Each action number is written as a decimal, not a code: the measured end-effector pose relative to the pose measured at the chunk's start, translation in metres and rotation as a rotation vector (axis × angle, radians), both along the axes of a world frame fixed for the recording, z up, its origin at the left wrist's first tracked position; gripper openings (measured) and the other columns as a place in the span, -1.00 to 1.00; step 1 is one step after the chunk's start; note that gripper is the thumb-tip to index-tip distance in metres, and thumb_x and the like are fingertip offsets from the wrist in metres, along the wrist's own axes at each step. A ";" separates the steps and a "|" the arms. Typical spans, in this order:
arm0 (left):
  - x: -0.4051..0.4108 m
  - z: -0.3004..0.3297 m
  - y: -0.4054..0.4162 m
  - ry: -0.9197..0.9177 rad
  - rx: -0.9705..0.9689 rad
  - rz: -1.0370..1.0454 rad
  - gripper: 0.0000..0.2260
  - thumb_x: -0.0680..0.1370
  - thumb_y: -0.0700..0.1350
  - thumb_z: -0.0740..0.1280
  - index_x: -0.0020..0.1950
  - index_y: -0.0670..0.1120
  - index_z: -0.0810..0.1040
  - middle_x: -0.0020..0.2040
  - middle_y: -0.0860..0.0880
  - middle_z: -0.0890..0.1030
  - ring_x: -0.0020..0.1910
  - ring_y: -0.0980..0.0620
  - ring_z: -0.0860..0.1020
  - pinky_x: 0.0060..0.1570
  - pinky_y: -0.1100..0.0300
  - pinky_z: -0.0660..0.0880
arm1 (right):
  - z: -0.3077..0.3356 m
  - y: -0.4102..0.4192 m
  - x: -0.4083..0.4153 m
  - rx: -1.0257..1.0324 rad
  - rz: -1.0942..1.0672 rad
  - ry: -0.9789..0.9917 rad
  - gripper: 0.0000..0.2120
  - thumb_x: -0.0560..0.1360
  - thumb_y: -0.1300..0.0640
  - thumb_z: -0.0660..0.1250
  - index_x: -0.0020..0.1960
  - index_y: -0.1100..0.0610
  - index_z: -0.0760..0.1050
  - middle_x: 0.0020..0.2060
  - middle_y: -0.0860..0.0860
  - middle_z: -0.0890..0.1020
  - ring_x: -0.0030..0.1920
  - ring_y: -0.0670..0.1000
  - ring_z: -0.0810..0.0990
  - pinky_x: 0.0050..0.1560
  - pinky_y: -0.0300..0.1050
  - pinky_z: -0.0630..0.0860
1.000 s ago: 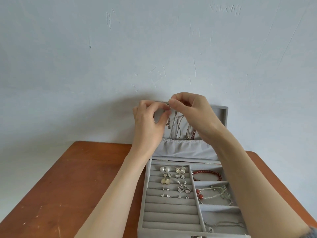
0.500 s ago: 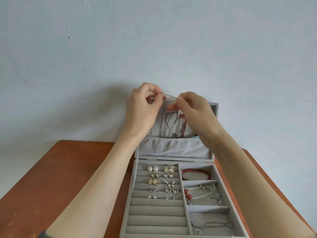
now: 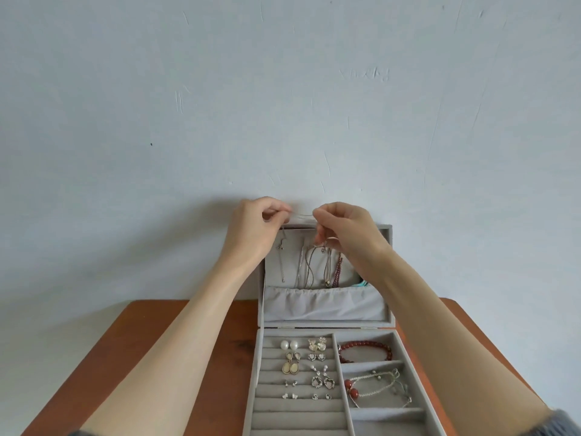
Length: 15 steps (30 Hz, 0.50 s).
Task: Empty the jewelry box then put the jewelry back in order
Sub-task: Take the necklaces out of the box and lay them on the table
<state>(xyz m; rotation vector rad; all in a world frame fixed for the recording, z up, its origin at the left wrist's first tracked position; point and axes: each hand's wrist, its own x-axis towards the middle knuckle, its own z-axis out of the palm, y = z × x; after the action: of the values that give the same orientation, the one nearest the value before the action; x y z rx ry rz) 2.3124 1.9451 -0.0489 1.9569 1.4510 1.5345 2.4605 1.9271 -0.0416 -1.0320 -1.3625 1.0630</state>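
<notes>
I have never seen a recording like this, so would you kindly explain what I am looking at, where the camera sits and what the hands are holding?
There is no machine here: a person wears one wide-angle camera on the head, looking forward and down, so both bare arms reach into the picture from below. On a brown wooden table stands an open grey jewelry box. Its raised lid has necklaces hanging inside above a fabric pocket. The tray below holds earrings in padded rows on the left, and in the side compartments a red bead bracelet and a silver bracelet. The left hand and right hand each pinch one thin chain, stretched between them at the lid's top edge.
</notes>
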 end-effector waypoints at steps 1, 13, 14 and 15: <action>0.000 0.001 0.000 0.019 0.012 -0.006 -0.92 0.47 -0.26 0.37 -0.14 -0.12 0.64 -0.18 0.00 0.64 -0.30 0.33 0.51 -0.23 0.60 0.34 | 0.002 0.000 0.003 0.002 -0.024 0.029 -0.83 0.53 0.24 0.26 -0.25 0.15 0.46 -0.46 0.00 0.47 -0.46 -0.05 0.45 -0.16 -0.06 0.48; -0.016 0.002 -0.015 -0.042 -0.011 0.099 -0.90 0.49 -0.21 0.31 -0.18 -0.02 0.54 -0.27 0.03 0.61 -0.35 0.26 0.48 -0.34 0.55 0.32 | 0.002 -0.007 0.003 -0.030 0.028 -0.051 -0.92 0.51 0.27 0.27 -0.09 0.19 0.55 -0.35 0.01 0.55 -0.35 -0.08 0.47 -0.28 -0.28 0.45; -0.020 0.003 -0.020 -0.093 -0.038 0.080 -0.88 0.49 -0.21 0.30 -0.19 0.00 0.52 -0.31 0.05 0.61 -0.39 0.26 0.46 -0.37 0.52 0.32 | 0.000 -0.008 0.002 -0.040 0.037 -0.069 -0.92 0.51 0.26 0.28 -0.07 0.19 0.55 -0.34 0.01 0.57 -0.34 -0.08 0.49 -0.28 -0.29 0.45; -0.023 0.004 -0.025 -0.143 -0.075 0.053 -0.86 0.50 -0.21 0.29 -0.20 0.01 0.51 -0.33 0.06 0.60 -0.39 0.26 0.46 -0.36 0.49 0.32 | -0.002 -0.009 0.001 -0.050 0.052 -0.071 -0.92 0.51 0.26 0.29 -0.08 0.20 0.56 -0.34 0.01 0.58 -0.33 -0.08 0.50 -0.29 -0.31 0.46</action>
<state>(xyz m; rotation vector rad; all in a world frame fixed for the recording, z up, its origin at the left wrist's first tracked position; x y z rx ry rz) 2.2898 1.9200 -0.0452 1.7425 1.4885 1.5828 2.4619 1.9182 -0.0431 -1.0852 -1.4321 1.1130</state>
